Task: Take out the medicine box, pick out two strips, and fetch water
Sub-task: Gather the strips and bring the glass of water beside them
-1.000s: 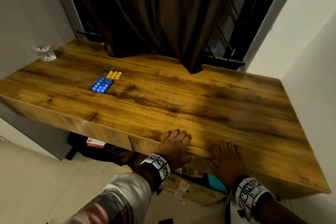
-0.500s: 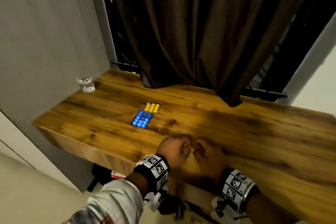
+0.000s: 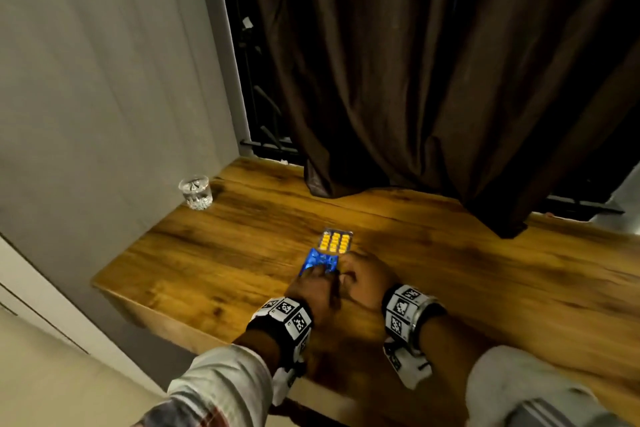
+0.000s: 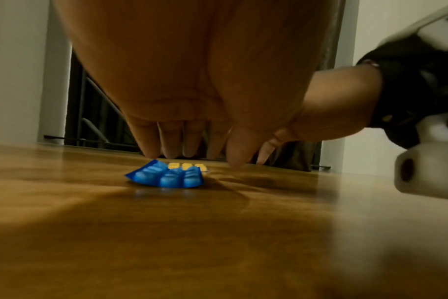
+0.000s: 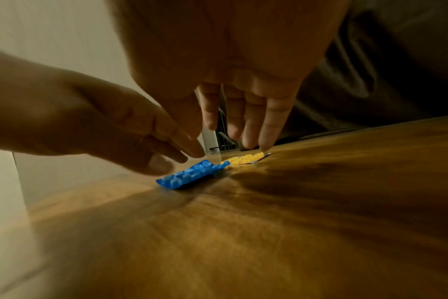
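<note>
A blue pill strip (image 3: 320,262) and a yellow pill strip (image 3: 335,242) lie end to end on the wooden table (image 3: 485,288). My left hand (image 3: 316,274) reaches over the near end of the blue strip (image 4: 166,176) with straight fingers (image 4: 151,149), their tips just above it. In the right wrist view its thumb hangs close to the blue strip (image 5: 192,176). My right hand (image 3: 346,265) is beside it, with straight fingers (image 5: 265,139) coming down onto the yellow strip (image 5: 246,158). Neither hand holds anything. A glass of water (image 3: 195,191) stands at the table's far left corner. No medicine box is in view.
A dark brown curtain (image 3: 433,80) hangs onto the table's back edge, with black window bars (image 3: 256,97) behind it. A grey wall (image 3: 104,97) borders the table on the left. The table's left corner edge (image 3: 104,284) is near the strips.
Both hands left the table's front edge and moved forward and left to the strips. My head came up and closer, so the strips and glass look nearer.
</note>
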